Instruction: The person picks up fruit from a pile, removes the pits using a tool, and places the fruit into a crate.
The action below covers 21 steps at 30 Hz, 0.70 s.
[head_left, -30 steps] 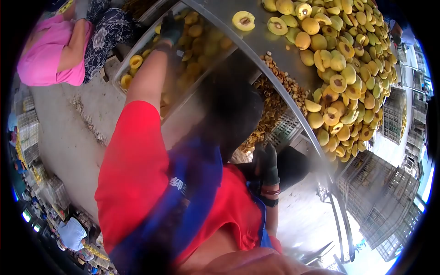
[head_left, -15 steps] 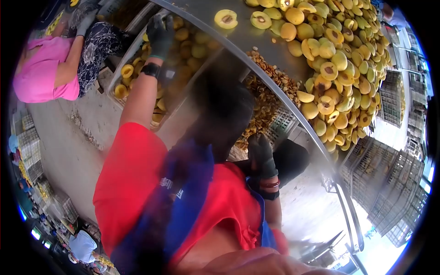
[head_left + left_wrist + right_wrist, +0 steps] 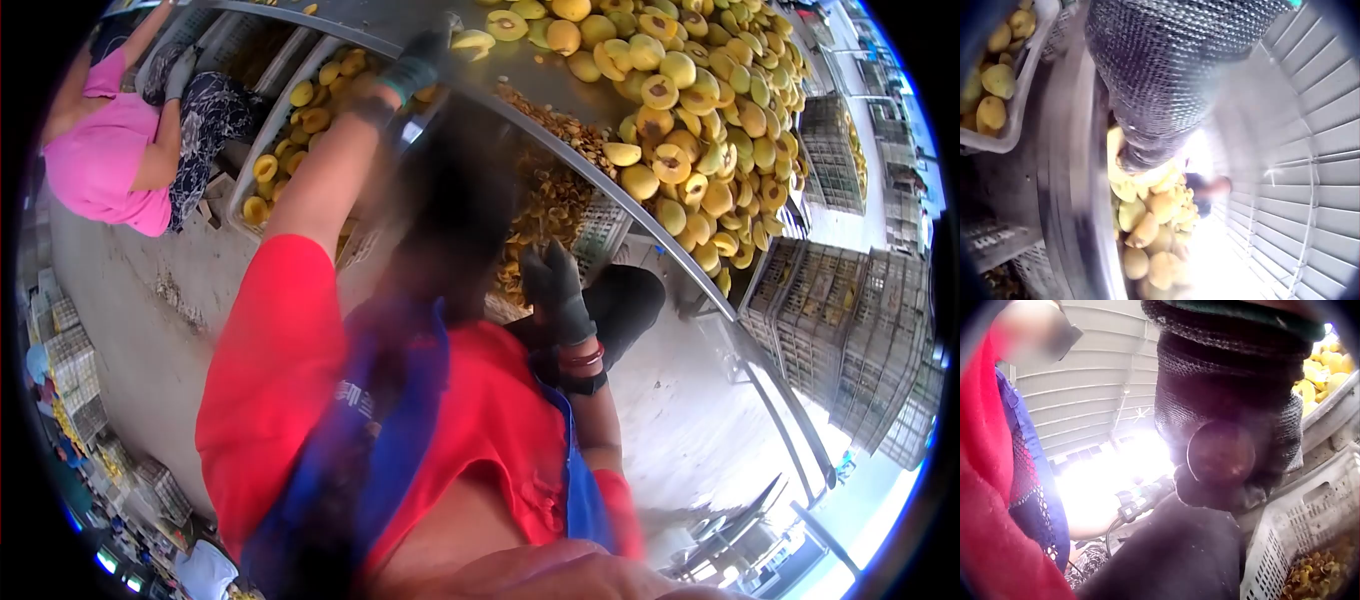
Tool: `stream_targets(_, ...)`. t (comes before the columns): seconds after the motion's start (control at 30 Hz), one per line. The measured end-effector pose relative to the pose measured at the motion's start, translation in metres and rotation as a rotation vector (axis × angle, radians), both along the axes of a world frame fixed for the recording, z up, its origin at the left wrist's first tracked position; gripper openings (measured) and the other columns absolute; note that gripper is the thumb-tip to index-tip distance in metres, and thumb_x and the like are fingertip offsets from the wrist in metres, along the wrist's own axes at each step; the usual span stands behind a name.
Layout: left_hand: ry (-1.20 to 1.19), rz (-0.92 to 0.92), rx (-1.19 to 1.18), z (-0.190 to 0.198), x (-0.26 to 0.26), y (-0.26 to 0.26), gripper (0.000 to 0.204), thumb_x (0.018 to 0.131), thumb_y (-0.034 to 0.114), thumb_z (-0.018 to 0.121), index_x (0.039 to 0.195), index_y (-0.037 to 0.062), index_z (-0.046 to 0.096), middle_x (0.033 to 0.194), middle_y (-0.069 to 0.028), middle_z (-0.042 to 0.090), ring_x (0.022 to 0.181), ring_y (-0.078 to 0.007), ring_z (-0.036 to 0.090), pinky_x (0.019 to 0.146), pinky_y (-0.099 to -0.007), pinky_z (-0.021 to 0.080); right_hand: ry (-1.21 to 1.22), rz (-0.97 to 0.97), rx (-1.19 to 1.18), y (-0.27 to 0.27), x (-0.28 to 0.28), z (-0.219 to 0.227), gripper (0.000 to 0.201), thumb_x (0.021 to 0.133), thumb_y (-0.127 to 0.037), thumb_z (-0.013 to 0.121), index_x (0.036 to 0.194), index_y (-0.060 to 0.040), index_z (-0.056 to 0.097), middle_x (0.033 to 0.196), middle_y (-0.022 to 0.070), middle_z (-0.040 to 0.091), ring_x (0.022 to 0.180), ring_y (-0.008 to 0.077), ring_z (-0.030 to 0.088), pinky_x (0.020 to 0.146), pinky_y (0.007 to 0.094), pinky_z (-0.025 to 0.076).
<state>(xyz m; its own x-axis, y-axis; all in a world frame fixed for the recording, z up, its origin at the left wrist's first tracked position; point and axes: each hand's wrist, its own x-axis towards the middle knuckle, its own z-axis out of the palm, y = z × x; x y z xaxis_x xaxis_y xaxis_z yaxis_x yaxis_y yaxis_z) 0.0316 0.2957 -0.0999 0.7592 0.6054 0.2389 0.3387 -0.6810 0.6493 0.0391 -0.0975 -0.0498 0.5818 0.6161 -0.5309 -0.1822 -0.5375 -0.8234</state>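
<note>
My gloved left hand [image 3: 418, 68] reaches over the metal table's edge, its fingers at a tilted apricot half [image 3: 472, 42]. In the left wrist view the dark knit glove [image 3: 1160, 75] bends down, with yellow fruit at its fingertips. The rest of the apricot halves [image 3: 690, 120] lie heaped on the table [image 3: 545, 75]. My gloved right hand [image 3: 555, 295] stays low by my knee, fingers curled. In the right wrist view a round brownish handle end [image 3: 1220, 454] shows in its grip; the remainder is hidden.
A crate [image 3: 243, 205] of apricots stands below the table's left edge. Another white crate [image 3: 1269, 540] holds brown pits [image 3: 555, 205] beneath the table. A person in pink [image 3: 105, 170] sits at the left. Stacked crates [image 3: 850, 335] stand at the right.
My left hand has moved right, from over the apricot crate to the table edge, and the nearest apricot half has tipped up. The right hand stays by the knee; the head view has shifted.
</note>
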Motion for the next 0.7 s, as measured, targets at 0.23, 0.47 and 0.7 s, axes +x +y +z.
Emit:
stream_targets(0.23,-0.422,-0.301,-0.497,0.073,-0.032,-0.152,0.044,0.084,0.027,0.066,0.119,0.0056,0.051,0.110,-0.0100,0.059,0.099,-0.0190,0.058,0.085,-0.0311,0.047,-0.659,0.123,0.279,0.025,0.007,0.051,0.026,0.080,-0.020,0.066,0.083,-0.0038,0.046,0.062,0.0186,0.056,0.058,0.0396,0.057,0.049,0.0428,0.043)
stream_targets(0.47,-0.386,-0.437,-0.389,0.121,-0.049,-0.230,0.031,0.083,0.014,0.060,0.112,0.0052,0.057,0.112,-0.0148,0.057,0.102,-0.0286,0.057,0.088,-0.0335,0.047,-0.834,0.030,0.325,0.014,0.007,0.072,0.026,0.082,-0.020,0.065,0.083,-0.0014,0.047,0.063,0.0187,0.058,0.060,0.0395,0.059,0.050,0.0447,0.045)
stream_targets(0.7,-0.412,-0.283,-0.121,0.102,-0.038,-0.265,0.033,0.075,0.017,0.066,0.105,0.0086,0.058,0.106,-0.0103,0.056,0.095,-0.0276,0.056,0.080,-0.0355,0.049,-0.640,-0.046,0.286,-0.003,0.005,0.060,0.025,0.082,-0.019,0.063,0.083,0.0008,0.049,0.063,0.0207,0.058,0.060,0.0380,0.061,0.051,0.0416,0.046)
